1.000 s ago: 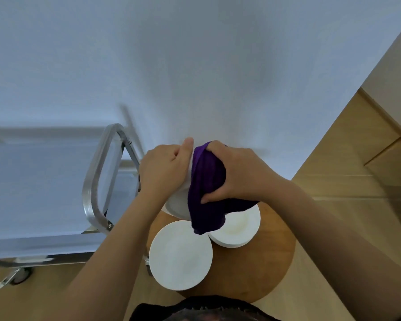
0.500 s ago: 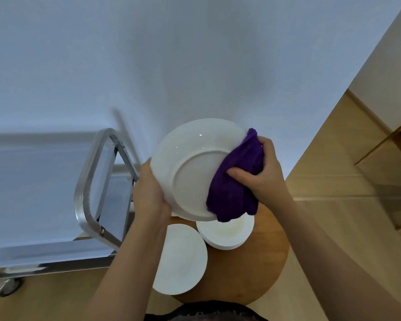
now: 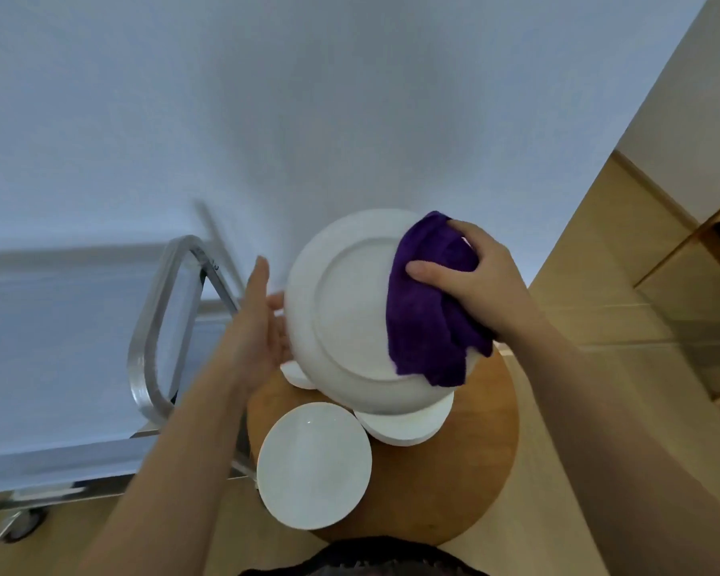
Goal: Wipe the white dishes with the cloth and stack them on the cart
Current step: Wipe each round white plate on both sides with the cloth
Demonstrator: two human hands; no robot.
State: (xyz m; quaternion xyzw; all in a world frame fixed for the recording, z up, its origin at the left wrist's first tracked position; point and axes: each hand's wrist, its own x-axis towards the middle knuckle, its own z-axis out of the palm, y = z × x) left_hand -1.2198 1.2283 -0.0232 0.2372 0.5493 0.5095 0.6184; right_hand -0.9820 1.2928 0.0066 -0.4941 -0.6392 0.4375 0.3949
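Two hands share one plate [image 3: 350,309], underside up, above the round bench [image 3: 466,471]: the left hand [image 3: 262,322] props its rim with straight fingers [image 3: 260,276]. Right-hand [image 3: 474,280] fingers [image 3: 427,270] clamp the cloth [image 3: 429,318] on its other edge; more dishes [image 3: 314,463] lie below, the cart [image 3: 159,326] beyond the left fingers.

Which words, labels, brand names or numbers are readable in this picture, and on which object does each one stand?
None can be read.
The cart's metal handle carries a small dark mark near its top corner, too blurred to read.
The raised plate, shown underside up, bears no visible stamp; the purple cloth, the plates on the wooden table and the wall are plain.
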